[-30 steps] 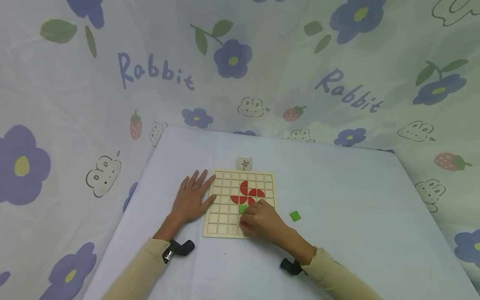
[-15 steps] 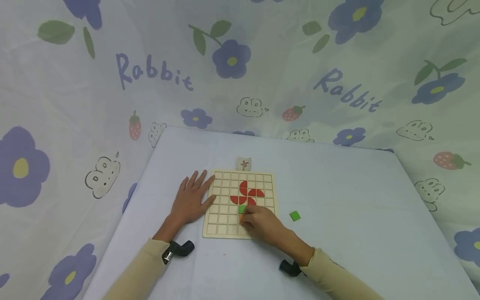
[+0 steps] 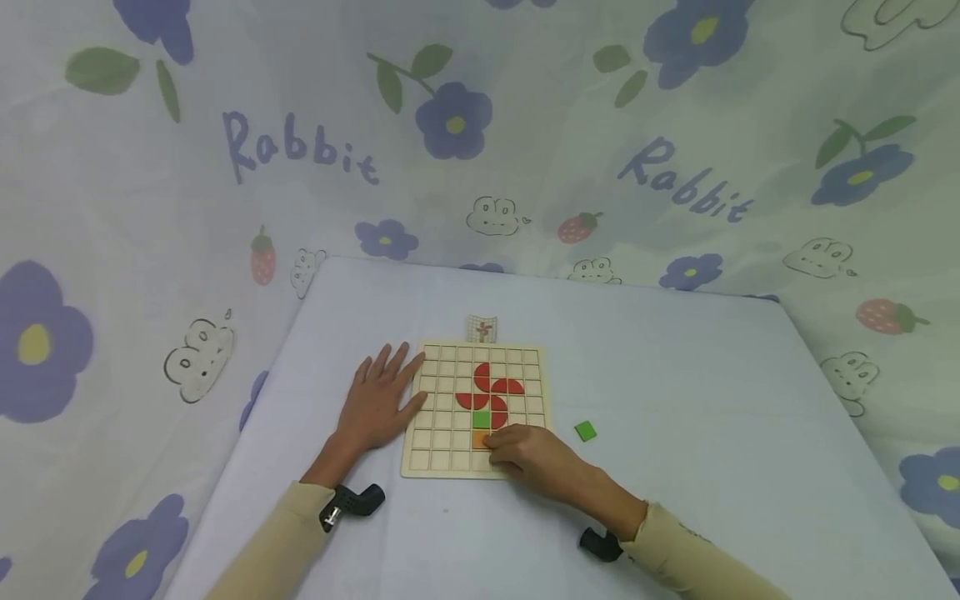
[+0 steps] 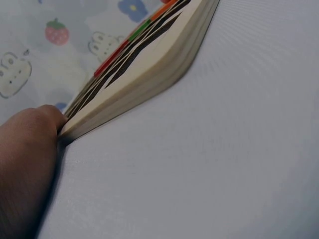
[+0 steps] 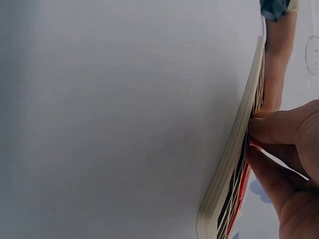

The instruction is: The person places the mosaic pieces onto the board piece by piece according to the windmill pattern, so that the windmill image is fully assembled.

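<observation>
A wooden grid board (image 3: pixel 442 458) lies flat on the table. Red curved pieces (image 3: pixel 482 379) form a pinwheel in its cells, with a green square tile (image 3: pixel 481 420) just below. Under that, an orange square tile (image 3: pixel 477 440) lies flat in its cell. My right hand (image 3: pixel 536 457) touches the orange tile's right part with its fingertips; in the right wrist view, thumb (image 5: pixel 271 128) and a finger meet the board's top. My left hand (image 3: pixel 373 407) rests with spread fingers at the board's left edge; thumb and index finger touch it.
A loose green square tile (image 3: pixel 585 431) lies on the white table right of the board. A small pattern card (image 3: pixel 482 329) with a red pinwheel stands behind the board. Printed cloth (image 3: pixel 315 208) hangs behind and beside the table.
My right hand has drawn back slightly to the lower right, uncovering the orange tile and the lower red piece. My left hand has stayed in place. The head view has shifted slightly.
</observation>
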The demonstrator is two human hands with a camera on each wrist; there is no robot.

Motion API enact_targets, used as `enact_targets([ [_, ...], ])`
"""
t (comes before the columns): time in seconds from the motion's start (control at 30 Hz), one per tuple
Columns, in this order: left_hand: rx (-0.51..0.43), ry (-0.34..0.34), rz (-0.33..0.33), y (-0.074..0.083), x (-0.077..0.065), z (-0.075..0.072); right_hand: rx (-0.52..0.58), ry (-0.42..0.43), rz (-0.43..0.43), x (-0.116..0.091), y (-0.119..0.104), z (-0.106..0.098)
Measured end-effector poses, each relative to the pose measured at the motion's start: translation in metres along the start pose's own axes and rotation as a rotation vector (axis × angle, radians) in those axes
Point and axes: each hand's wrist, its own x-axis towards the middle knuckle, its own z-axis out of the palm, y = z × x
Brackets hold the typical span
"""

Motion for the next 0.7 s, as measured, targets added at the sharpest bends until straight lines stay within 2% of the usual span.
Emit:
enact_targets([
  [0.23,-0.009,0.009,0.000,0.001,-0.002,-0.003,-0.029,0.001,0.007,-0.004,-0.003,-0.001],
  [0.47,-0.004,0.004,-0.001,0.001,-0.002,-0.002,0.004,0.092,0.026,-0.013,0.003,-0.004],
  [0.57,0.002,0.002,-0.003,0.000,-0.002,-0.002,0.012,0.125,0.065,-0.019,0.009,-0.007],
  [0.7,0.000,0.003,-0.001,0.000,-0.001,-0.003,-0.033,0.170,0.124,-0.031,0.019,-0.010],
])
